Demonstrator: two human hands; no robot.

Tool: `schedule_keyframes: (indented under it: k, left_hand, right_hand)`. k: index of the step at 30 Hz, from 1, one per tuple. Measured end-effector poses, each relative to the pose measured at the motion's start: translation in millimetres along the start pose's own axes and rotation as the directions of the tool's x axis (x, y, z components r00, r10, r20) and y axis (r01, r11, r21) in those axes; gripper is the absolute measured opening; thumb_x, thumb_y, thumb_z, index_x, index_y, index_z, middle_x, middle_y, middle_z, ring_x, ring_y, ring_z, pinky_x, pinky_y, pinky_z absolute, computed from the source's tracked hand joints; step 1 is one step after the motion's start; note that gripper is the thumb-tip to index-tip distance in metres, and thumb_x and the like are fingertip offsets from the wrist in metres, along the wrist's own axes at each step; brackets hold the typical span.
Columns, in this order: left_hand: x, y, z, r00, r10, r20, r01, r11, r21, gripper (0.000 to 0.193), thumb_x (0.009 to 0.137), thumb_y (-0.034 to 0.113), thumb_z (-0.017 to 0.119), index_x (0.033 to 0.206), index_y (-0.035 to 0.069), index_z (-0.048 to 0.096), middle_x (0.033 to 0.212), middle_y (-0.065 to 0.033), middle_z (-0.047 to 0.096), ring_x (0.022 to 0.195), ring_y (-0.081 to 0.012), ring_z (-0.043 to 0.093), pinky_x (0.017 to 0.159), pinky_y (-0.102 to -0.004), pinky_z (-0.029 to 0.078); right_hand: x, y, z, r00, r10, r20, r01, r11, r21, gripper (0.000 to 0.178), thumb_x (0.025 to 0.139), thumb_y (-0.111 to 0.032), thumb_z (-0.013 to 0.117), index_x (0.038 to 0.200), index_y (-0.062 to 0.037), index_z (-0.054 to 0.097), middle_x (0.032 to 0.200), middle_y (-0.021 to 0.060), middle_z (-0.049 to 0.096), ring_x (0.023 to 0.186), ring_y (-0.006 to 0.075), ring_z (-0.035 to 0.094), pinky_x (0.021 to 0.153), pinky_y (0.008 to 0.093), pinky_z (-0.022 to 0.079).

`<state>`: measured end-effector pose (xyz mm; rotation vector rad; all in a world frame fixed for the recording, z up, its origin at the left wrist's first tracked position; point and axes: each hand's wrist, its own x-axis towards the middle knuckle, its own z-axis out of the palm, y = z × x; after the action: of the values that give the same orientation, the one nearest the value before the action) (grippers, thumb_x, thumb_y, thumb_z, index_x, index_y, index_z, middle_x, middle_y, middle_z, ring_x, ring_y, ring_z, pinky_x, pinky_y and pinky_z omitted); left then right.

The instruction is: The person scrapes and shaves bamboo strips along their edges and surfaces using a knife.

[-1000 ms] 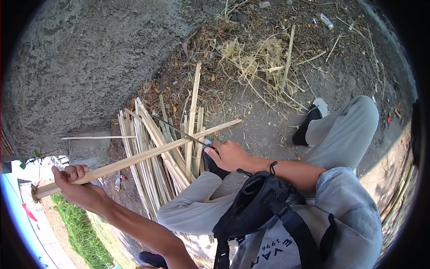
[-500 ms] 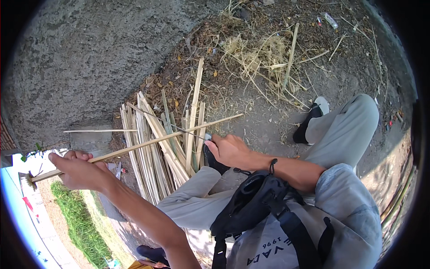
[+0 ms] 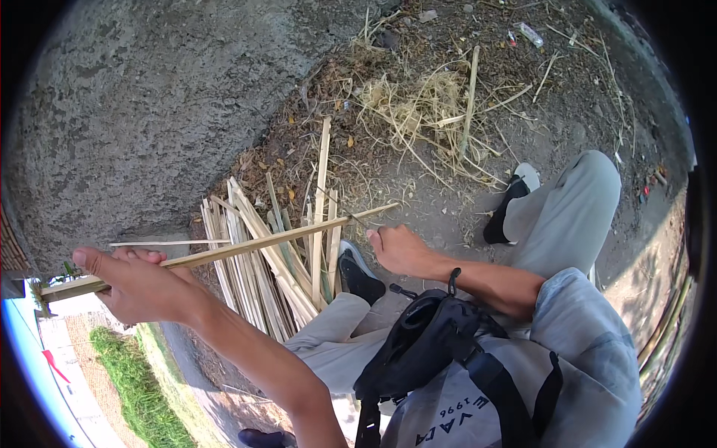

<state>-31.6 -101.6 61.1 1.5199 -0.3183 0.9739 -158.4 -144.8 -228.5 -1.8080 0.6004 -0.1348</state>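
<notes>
A long pale bamboo strip slants across in front of me, its far end up to the right. My left hand is closed round it close to its lower left end. My right hand is closed on a thin dark-bladed knife, seen foreshortened; its handle is hidden in the fist. The blade meets the strip, or crosses it, a short way from the strip's right end. Under the strip, a pile of split bamboo strips lies on the ground beside my foot.
Bamboo shavings lie heaped on the dirt ahead. A rough grey concrete surface takes up the upper left. My shoes rest on the ground past the pile. A clear plastic bottle lies at the far right.
My right hand has moved slightly right, and the knife blade now crosses nearer the strip's right end. My left hand has come a little nearer with the strip, which looks broader.
</notes>
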Motion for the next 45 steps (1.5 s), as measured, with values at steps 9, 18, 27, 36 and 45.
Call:
schedule_keyframes:
  k: [9, 18, 27, 36, 45]
  left_hand:
    - [-3, 4, -16, 1.000, 0.024, 0.002, -0.023, 0.994, -0.103, 0.041, 0.098, 0.032, 0.056, 0.067, 0.007, 0.044, 0.052, -0.0023, 0.038, 0.041, -0.0074, 0.033, 0.038, -0.0219, 0.027]
    - [-12, 12, -15, 0.999, -0.029, 0.030, 0.033, 0.991, -0.128, 0.036, 0.095, 0.030, 0.060, 0.072, 0.008, 0.045, 0.050, 0.0001, 0.035, 0.040, -0.0065, 0.033, 0.038, -0.0201, 0.028]
    - [-11, 10, -8, 0.998, -0.002, -0.056, 0.000, 0.999, -0.037, 0.036, 0.094, 0.030, 0.062, 0.081, 0.000, 0.049, 0.055, -0.0015, 0.040, 0.042, -0.0069, 0.035, 0.038, -0.0208, 0.028]
    - [3, 6, -5, 0.994, -0.073, -0.078, 0.066, 0.994, -0.084, 0.035, 0.095, 0.029, 0.061, 0.075, 0.003, 0.047, 0.058, -0.0021, 0.041, 0.044, -0.0074, 0.035, 0.039, -0.0218, 0.028]
    - [0, 11, -8, 0.995, -0.064, -0.082, 0.056, 0.994, -0.090, 0.035, 0.094, 0.029, 0.062, 0.077, 0.003, 0.047, 0.054, -0.0013, 0.039, 0.043, -0.0074, 0.031, 0.039, -0.0216, 0.026]
  right_hand:
    - [-1, -54, -19, 0.985, -0.171, -0.005, 0.171, 0.984, 0.041, 0.044, 0.099, -0.034, 0.041, 0.087, 0.0029, 0.061, 0.063, 0.0307, 0.057, 0.065, 0.0515, 0.058, 0.065, 0.0573, 0.047]
    - [-4, -54, -20, 0.986, -0.163, 0.018, 0.164, 0.986, -0.015, 0.045, 0.099, -0.034, 0.041, 0.088, 0.0045, 0.061, 0.066, 0.0306, 0.059, 0.069, 0.0519, 0.059, 0.069, 0.0579, 0.048]
    - [-3, -16, -12, 0.997, -0.077, -0.003, 0.077, 0.994, -0.082, 0.051, 0.099, -0.035, 0.040, 0.083, 0.0069, 0.064, 0.071, 0.0307, 0.061, 0.072, 0.0512, 0.061, 0.074, 0.0584, 0.049]
    - [8, 39, 22, 0.999, -0.001, -0.041, -0.003, 0.995, -0.098, 0.051, 0.099, -0.041, 0.039, 0.094, 0.0037, 0.064, 0.075, 0.0293, 0.063, 0.075, 0.0492, 0.063, 0.075, 0.0558, 0.051]
    - [4, 34, 25, 0.990, 0.051, -0.130, -0.065, 0.992, -0.104, 0.052, 0.099, -0.036, 0.038, 0.085, 0.0058, 0.066, 0.071, 0.0295, 0.063, 0.072, 0.0488, 0.064, 0.073, 0.0550, 0.052]
